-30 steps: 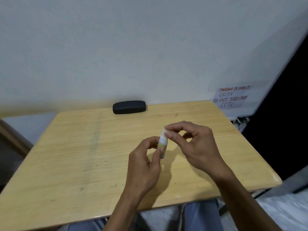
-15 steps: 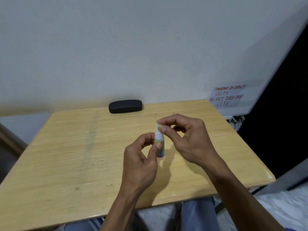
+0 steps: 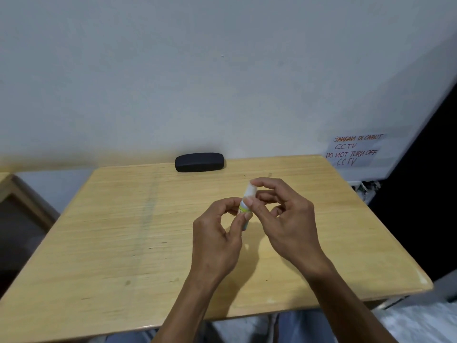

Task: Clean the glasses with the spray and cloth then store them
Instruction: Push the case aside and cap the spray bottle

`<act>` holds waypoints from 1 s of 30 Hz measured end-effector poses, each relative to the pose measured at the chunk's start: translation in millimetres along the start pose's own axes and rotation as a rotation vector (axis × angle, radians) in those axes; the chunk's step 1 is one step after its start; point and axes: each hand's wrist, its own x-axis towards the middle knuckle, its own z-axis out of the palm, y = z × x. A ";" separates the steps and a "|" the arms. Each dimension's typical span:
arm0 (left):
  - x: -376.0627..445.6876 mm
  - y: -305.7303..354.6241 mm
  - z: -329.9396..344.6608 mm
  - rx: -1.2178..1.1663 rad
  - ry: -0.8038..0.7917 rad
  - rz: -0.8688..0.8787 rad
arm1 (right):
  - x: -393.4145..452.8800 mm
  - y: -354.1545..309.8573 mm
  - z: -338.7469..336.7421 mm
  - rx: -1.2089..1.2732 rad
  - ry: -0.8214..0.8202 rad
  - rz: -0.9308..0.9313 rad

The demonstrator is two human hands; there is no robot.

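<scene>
A small white spray bottle [image 3: 247,196] with a green label stands upright between both hands, above the middle of the wooden table [image 3: 123,231]. My left hand [image 3: 217,238] pinches its lower body. My right hand [image 3: 284,219] grips the white cap at the top with thumb and forefinger. A black glasses case [image 3: 199,162] lies shut at the table's far edge against the wall. No glasses and no cloth are in view.
A white wall rises behind the table. A handwritten paper notice [image 3: 353,150] hangs on the wall at the right. A wooden frame [image 3: 22,201] stands at the left. My legs in blue trousers [image 3: 296,328] show under the near table edge.
Both hands hold the bottle as before, with the right fingers shifting slightly on the cap. The view has drifted a little; the case has not moved.
</scene>
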 end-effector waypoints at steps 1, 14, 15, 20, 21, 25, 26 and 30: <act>3.8 -5.2 1.8 0.009 -0.018 -0.003 | 3.8 3.3 1.1 -0.005 0.018 -0.001; 85.0 -110.4 11.0 0.910 -0.219 -0.218 | 121.5 89.8 23.6 -0.256 0.156 0.094; 84.8 -115.0 12.2 0.921 -0.229 -0.224 | 130.5 94.7 26.4 -0.267 0.151 0.098; 80.9 -123.7 13.4 0.960 -0.209 -0.207 | 158.7 117.0 38.0 -0.274 0.101 0.116; 80.8 -122.6 13.6 0.964 -0.206 -0.208 | 161.8 120.3 39.6 -0.266 0.092 0.124; 83.3 -120.6 15.2 0.968 -0.205 -0.223 | 167.9 131.1 46.4 -0.262 0.081 0.146; 83.5 -120.8 15.4 0.969 -0.207 -0.225 | 168.6 133.5 48.3 -0.262 0.078 0.149; 83.7 -121.7 16.0 0.963 -0.207 -0.235 | 170.0 138.6 51.3 -0.258 0.078 0.163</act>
